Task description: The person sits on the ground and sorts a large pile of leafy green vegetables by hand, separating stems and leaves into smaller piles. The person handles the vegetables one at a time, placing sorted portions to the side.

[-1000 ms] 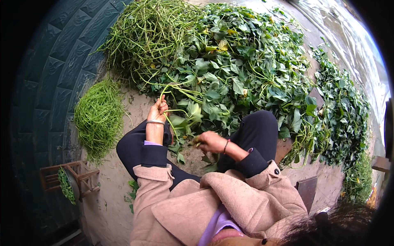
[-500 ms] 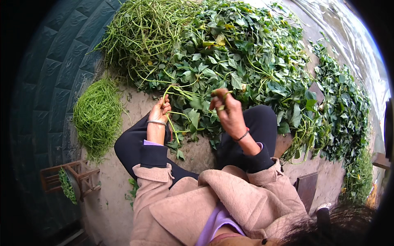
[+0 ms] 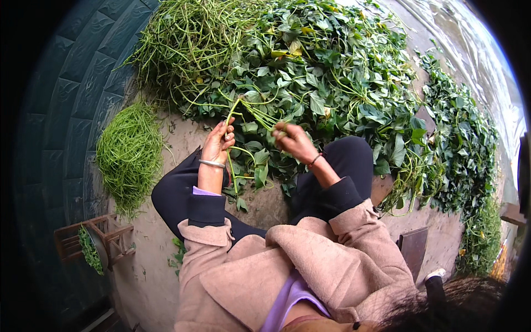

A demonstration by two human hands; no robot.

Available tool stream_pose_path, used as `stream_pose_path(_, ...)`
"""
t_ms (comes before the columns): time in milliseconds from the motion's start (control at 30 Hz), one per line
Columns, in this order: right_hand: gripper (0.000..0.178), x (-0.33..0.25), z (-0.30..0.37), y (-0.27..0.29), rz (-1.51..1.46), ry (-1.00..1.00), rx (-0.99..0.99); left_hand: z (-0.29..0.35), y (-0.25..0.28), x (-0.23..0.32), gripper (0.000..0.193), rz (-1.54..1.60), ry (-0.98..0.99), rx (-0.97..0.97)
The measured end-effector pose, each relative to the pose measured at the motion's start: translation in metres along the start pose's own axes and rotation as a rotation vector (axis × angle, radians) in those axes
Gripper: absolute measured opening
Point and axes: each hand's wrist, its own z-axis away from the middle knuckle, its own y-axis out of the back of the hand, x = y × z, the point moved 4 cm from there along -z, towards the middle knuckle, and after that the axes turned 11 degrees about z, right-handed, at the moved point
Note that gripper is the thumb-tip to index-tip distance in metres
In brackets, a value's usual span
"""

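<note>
left hand (image 3: 217, 145): forearm straight up the view, palm side partly up, fingers curled, gripping one vine (image 3: 235, 107), which rises above the fist and bends at its top. right hand (image 3: 295, 141): forearm angled up and to the left, back of hand up, fingers closed around the outer ends of the thin stalks (image 3: 262, 115) branching off the vine; fingertips slightly blurred. hands apart at near equal height, stalks between them, vine in front of the leafy heap (image 3: 332, 72).

counts: two hands, one vine, several stalks, exact number unclear. four piles: leafy heap at centre, stem tangle (image 3: 188, 50) touching it on the left, small bright green pile (image 3: 130, 160) left of the left hand, second leafy heap (image 3: 464, 144) far right. one brown wooden stool (image 3: 119, 249) lower left, one dark board (image 3: 414, 245) lower right. one bangle per wrist: grey left, reddish right.
</note>
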Motion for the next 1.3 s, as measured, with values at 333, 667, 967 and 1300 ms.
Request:
stream_pose_path(333,0.024,-0.003,0.020,-0.081,0.421,0.246,-0.370,-0.001,-0.005,-0.019,0.031,-0.027,-0.039,-0.064)
stream_pose_path(667,0.026,-0.004,0.028,-0.086,0.533,0.324,-0.357,-0.007,0.009,-0.019,0.029,0.082,-0.092,0.086)
stream_pose_path(967,0.018,-0.011,0.067,-0.115,0.321,0.503,-0.766,-0.014,0.037,-0.005,0.027,0.049,-0.183,0.216)
stream_pose_path(1300,0.014,-0.001,0.013,-0.010,0.362,0.259,-0.117,-0.007,0.035,0.001,0.031,0.228,0.007,0.080)
